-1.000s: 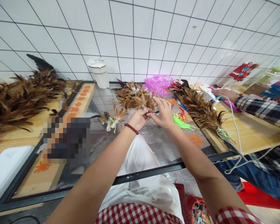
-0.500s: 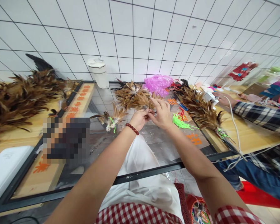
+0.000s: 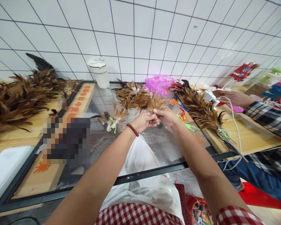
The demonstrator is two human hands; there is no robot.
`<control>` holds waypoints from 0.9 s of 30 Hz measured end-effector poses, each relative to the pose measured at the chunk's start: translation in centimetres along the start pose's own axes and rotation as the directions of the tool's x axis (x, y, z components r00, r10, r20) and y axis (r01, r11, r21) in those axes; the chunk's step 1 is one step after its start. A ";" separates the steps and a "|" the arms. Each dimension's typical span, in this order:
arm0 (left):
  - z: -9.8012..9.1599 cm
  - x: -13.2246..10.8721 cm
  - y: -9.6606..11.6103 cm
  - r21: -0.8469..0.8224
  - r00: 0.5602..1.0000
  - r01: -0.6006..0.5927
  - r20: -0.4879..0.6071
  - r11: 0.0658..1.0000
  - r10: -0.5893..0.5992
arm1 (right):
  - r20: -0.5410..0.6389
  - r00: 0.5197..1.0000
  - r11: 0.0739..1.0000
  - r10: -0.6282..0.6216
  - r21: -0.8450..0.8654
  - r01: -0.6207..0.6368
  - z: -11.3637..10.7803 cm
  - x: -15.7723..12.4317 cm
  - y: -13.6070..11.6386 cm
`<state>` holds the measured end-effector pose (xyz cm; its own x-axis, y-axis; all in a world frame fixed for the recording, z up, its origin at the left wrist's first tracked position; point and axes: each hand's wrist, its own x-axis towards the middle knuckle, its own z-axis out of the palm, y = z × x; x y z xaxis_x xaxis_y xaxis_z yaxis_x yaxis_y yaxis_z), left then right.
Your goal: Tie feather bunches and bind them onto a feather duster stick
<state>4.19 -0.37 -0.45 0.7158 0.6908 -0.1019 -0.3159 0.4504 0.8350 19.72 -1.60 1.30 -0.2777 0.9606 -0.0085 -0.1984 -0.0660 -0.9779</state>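
Over the glass tabletop my two hands meet. A small bunch of light brown feathers (image 3: 157, 102) fans upward from them, its lower end hidden by the fingers. My right hand (image 3: 167, 116) pinches that lower end between thumb and fingers. Curled fingers and thumb of my left hand (image 3: 145, 121), with a dark red bead bracelet at the wrist, close around the base from the other side. Just behind lies a pile of brown feathers (image 3: 132, 96). To the left rests a tied feather tuft (image 3: 112, 120) with green string.
A white lidded cup (image 3: 99, 73) and a pink plastic bag (image 3: 158, 84) stand by the tiled wall. Larger feather heaps lie left (image 3: 21, 97) and right (image 3: 201, 107). Green strings (image 3: 189, 125) lie right of my hands. A co-worker's hand (image 3: 234, 97) is at far right, beside a white cable (image 3: 235, 122).
My right hand has turned and lowered slightly, and the feather bunch now shows above the fingers. My left hand has shifted a little right. The co-worker's hand has moved right.
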 end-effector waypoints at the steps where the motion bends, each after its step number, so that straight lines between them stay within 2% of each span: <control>1: 0.0 0.0 0.1 -0.008 1.000 0.006 -0.001 1.000 -0.006 | -0.056 0.998 1.000 -0.010 0.012 0.011 0.0 0.1 0.0; 3: 0.0 -0.1 0.3 -0.048 1.000 0.008 -0.005 0.999 -0.008 | -0.151 0.988 0.999 -0.022 0.024 0.026 0.0 0.3 0.0; 5: -0.1 -0.1 0.4 -0.091 1.000 0.025 0.003 0.996 -0.025 | -0.196 0.980 0.999 -0.027 0.022 0.032 0.0 0.4 0.1; 10: -0.5 -0.2 0.5 -0.092 0.997 0.081 0.025 0.992 -0.079 | -0.159 0.987 0.999 -0.032 -0.042 0.025 0.4 0.4 0.2; 13: -0.5 -0.2 0.6 -0.113 0.999 0.047 0.012 0.992 -0.046 | -0.183 0.979 0.995 -0.087 -0.072 0.075 0.4 0.5 0.1; 16: -0.4 -0.2 0.9 -0.232 0.997 -0.066 -0.055 0.971 0.054 | -0.295 0.923 0.955 -0.247 -0.235 0.181 -0.7 0.9 0.1; 18: -0.4 -0.2 1.1 -0.321 0.986 -0.140 -0.129 0.937 0.104 | -0.341 0.880 0.883 -0.331 -0.441 0.162 -1.9 1.1 0.0; 20: -0.6 -0.1 1.3 -0.376 0.971 -0.196 -0.202 0.905 0.127 | -0.309 0.877 0.779 -0.368 -0.618 0.109 -2.8 1.0 0.0; 22: -0.8 0.1 1.3 -0.396 0.952 -0.252 -0.264 0.883 0.154 | -0.197 0.911 0.690 -0.364 -0.714 0.121 -2.8 0.9 0.1; 24: -0.8 0.1 1.3 -0.396 0.935 -0.294 -0.310 0.870 0.175 | -0.064 0.930 0.638 -0.361 -0.745 0.196 -2.0 0.7 0.4; 27: -0.6 0.1 1.2 -0.386 0.926 -0.315 -0.327 0.867 0.191 | 0.019 0.909 0.562 -0.416 -0.780 0.274 0.0 0.6 1.0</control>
<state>3.54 0.58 0.22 0.3987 0.9103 -0.1111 -0.7401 0.3909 0.5472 19.31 -1.11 0.28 -0.1882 0.8957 0.4029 0.5457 0.4364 -0.7153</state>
